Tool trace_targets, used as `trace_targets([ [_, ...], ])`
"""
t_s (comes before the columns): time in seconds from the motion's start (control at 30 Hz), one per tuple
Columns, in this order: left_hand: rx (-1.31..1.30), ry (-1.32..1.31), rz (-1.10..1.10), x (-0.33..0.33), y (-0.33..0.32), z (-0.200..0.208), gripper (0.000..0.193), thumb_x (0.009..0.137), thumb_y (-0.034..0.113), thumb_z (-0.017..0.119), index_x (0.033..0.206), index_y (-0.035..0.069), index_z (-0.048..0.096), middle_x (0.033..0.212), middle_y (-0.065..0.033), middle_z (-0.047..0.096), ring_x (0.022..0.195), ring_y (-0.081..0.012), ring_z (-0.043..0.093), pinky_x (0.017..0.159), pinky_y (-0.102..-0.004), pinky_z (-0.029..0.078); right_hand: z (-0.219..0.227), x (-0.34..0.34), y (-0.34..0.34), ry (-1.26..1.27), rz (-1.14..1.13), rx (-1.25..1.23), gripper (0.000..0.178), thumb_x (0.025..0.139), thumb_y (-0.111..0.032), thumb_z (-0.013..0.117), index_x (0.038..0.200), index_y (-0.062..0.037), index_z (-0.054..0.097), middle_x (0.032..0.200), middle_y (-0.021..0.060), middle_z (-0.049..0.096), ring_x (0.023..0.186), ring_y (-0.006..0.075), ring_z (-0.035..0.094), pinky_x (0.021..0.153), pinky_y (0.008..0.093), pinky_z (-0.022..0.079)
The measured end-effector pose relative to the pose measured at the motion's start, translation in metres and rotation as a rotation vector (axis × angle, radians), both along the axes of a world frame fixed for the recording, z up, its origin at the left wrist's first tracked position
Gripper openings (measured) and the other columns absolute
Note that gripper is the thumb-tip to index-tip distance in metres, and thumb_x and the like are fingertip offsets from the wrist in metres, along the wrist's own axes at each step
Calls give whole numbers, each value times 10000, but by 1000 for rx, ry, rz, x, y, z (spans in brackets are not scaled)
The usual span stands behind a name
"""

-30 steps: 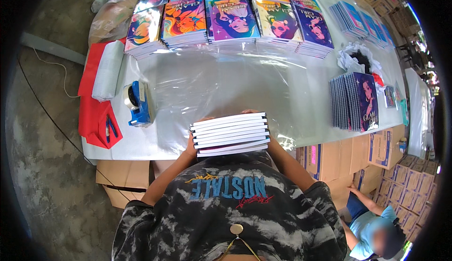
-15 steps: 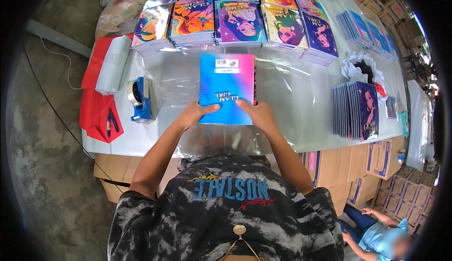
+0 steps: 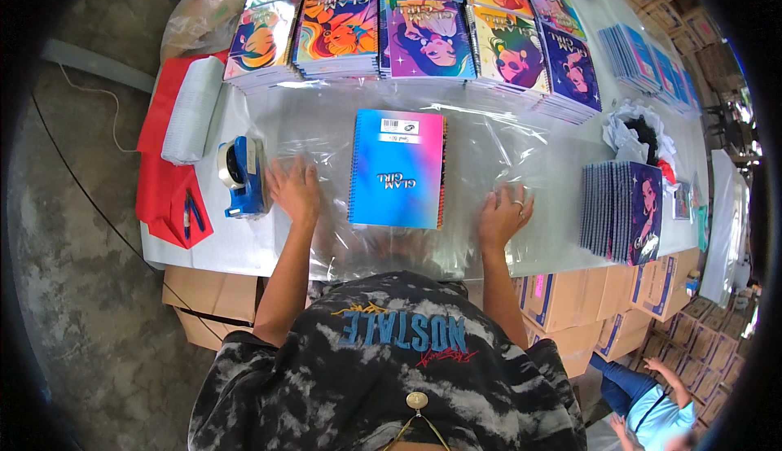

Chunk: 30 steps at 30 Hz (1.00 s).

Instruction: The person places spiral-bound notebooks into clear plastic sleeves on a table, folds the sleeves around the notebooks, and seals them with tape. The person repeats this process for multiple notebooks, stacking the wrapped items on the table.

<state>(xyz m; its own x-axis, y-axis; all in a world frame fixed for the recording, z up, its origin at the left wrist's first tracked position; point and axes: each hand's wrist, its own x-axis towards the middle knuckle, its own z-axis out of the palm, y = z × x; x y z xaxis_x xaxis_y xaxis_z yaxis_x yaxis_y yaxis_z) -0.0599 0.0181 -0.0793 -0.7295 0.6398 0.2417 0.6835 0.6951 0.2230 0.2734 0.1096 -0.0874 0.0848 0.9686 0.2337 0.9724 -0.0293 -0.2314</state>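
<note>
A stack of spiral notebooks [image 3: 397, 170], blue and pink on its upper face, lies in the middle of the table on a clear plastic sheet [image 3: 472, 146]. My left hand [image 3: 295, 190] rests on the sheet to the left of the stack, fingers spread and holding nothing. To the right of the stack, my right hand [image 3: 505, 216], with a ring on one finger, lies on the plastic with its fingers apart. Neither hand touches the notebooks. Just left of my left hand stands a blue tape dispenser [image 3: 243, 176].
Piles of colourful notebooks [image 3: 428, 40] line the far side. More notebooks [image 3: 619, 211] stand in a row at the right, by crumpled plastic [image 3: 635, 129]. At left lie red sheets [image 3: 175, 199] with pens and a white roll [image 3: 191, 109]. A co-worker [image 3: 652, 406] is at lower right among cartons.
Both my hands have let go of the notebook stack and moved apart to either side, onto the plastic sheet. The stack now lies slightly nearer to me.
</note>
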Motion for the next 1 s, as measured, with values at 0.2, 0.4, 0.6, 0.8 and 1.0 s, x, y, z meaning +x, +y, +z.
trace_targets([
  [0.2,541,-632,-105,-13,11,26,308,792,247,653,1081,141,627,1320,-167,407,1243,-343,338,1011,-438,287,20,6,18,1043,11,-221,323,720,-133,694,1037,-101,644,1232,133,472,1214,293,356,1024,470,242],
  [0.4,128,125,-42,-13,20,7,323,774,214,689,1030,36,604,1225,-138,494,1183,-343,403,986,-468,287,20,-10,16,237,-129,-131,253,717,-158,698,954,-86,650,1178,106,492,1158,286,406,1002,419,289],
  [0.6,468,-620,-90,-1,28,71,461,811,401,646,1018,-10,624,1072,-117,567,947,-267,577,826,-367,430,25,24,22,1090,128,-180,326,777,-223,686,1042,-48,612,1201,109,471,1037,222,517,811,367,457],
  [0.8,-23,-1213,-311,-46,-5,41,353,843,248,628,1094,4,575,933,-94,612,843,-151,563,756,-295,443,46,40,22,1062,-152,-605,696,786,-395,678,1276,21,409,938,103,591,792,142,575,616,236,449],
  [1.0,273,-1626,-114,-32,-8,50,250,836,242,616,1001,57,591,1066,-66,609,916,-142,549,809,-309,425,56,21,18,1129,129,-790,304,784,-240,688,939,16,641,897,57,625,761,115,544,717,243,438],
])
